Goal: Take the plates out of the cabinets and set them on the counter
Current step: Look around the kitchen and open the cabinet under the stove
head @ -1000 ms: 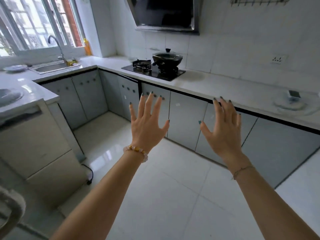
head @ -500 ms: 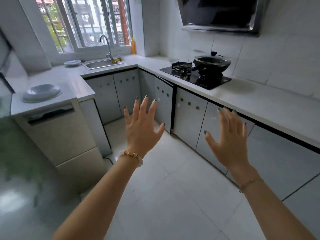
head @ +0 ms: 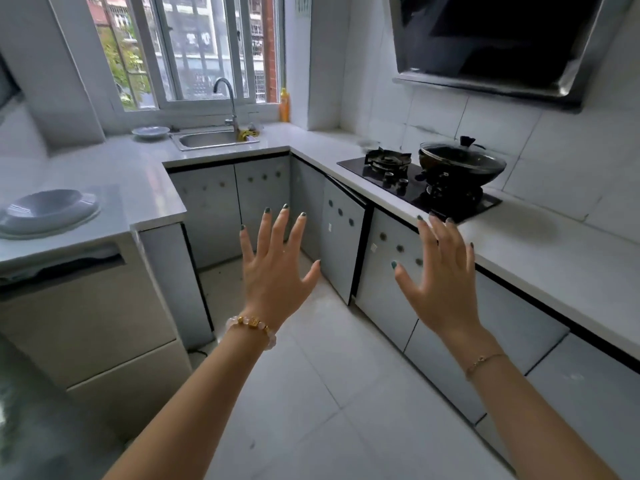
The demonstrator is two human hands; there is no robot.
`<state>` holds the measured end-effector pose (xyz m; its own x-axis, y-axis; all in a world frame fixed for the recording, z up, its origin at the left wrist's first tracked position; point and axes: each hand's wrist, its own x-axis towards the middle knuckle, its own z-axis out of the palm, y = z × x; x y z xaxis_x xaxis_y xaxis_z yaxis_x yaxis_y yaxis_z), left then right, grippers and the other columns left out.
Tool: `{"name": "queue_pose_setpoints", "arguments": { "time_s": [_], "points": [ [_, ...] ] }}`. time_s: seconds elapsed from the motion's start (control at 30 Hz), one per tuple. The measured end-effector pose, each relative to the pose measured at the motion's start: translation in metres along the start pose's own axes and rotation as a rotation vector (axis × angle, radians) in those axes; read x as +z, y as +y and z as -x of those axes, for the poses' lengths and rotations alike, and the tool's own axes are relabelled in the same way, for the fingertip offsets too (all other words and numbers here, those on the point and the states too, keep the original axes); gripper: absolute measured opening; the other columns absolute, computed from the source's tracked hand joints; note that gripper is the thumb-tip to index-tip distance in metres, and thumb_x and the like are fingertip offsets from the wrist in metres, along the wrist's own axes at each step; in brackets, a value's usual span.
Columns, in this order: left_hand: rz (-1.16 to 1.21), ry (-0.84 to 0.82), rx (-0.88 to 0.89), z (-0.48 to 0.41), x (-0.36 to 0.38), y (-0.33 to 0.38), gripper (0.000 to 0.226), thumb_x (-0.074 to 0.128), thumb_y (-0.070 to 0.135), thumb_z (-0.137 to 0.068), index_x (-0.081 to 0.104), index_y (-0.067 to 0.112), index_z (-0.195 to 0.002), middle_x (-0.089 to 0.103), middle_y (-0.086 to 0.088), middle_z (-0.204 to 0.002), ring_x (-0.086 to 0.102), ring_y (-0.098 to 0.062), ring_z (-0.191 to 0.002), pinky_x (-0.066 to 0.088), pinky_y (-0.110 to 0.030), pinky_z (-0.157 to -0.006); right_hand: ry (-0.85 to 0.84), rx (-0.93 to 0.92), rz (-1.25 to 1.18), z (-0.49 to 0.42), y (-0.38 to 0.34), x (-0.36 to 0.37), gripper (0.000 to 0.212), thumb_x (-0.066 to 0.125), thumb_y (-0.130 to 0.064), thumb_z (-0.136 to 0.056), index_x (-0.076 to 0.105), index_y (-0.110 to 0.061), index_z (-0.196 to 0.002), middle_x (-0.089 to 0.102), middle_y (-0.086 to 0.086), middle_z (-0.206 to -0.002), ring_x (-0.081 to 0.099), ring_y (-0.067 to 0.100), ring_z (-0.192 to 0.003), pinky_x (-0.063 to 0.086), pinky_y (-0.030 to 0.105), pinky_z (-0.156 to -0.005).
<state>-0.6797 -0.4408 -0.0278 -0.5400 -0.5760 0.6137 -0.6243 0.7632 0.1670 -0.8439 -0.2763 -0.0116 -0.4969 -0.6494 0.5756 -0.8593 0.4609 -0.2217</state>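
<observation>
White-tiled kitchen with a pale L-shaped stone counter over grey flat-fronted cabinets, one door ajar beside the black hob. Raised in mid-air, left hand and right hand, fingers spread, holding nothing. Two shallow pale-grey ceramic dishes already on the counter: large plate far left, small plate by the steel sink, well apart from either hand. Any others hidden behind doors. Probably stiff, glazed, slippery, breakable: best gripped at the rim, thumb above, fingers beneath.
</observation>
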Motion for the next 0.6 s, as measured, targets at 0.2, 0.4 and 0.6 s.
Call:
{"name": "queue_pose_setpoints", "arguments": {
  "time_s": [0.2,0.4,0.6],
  "points": [
    [0.0,0.031,-0.005,-0.051,0.026,-0.03,0.076,0.062,0.045,-0.08,0.033,0.016,-0.143,0.03,-0.011,-0.151,0.017,-0.033,-0.142,0.008,-0.06,-0.111,0.029,-0.032,-0.026,-0.064,-0.008,0.045,0.066,0.051,-0.038,-0.087,0.029,-0.012,-0.144,0.027,0.01,-0.152,0.015,0.029,-0.143,0.014,0.058,-0.112],
    [-0.018,0.021,-0.035,-0.082,0.057,-0.058,0.075,0.066,0.043,-0.078,0.037,0.015,-0.141,0.033,-0.013,-0.149,0.019,-0.033,-0.141,0.006,-0.06,-0.11,0.017,-0.041,-0.063,-0.107,-0.006,0.092,0.066,0.052,-0.038,-0.087,0.027,-0.014,-0.144,0.027,0.008,-0.152,0.015,0.028,-0.143,0.013,0.058,-0.111],
    [-0.039,0.017,-0.064,-0.121,0.094,-0.08,0.075,0.065,0.043,-0.078,0.037,0.016,-0.141,0.032,-0.011,-0.149,0.018,-0.033,-0.142,0.006,-0.061,-0.111,-0.004,-0.042,-0.099,-0.157,0.006,0.142,0.066,0.056,-0.035,-0.086,0.03,-0.014,-0.143,0.03,0.009,-0.15,0.018,0.028,-0.142,0.014,0.06,-0.11]
  ]
}}
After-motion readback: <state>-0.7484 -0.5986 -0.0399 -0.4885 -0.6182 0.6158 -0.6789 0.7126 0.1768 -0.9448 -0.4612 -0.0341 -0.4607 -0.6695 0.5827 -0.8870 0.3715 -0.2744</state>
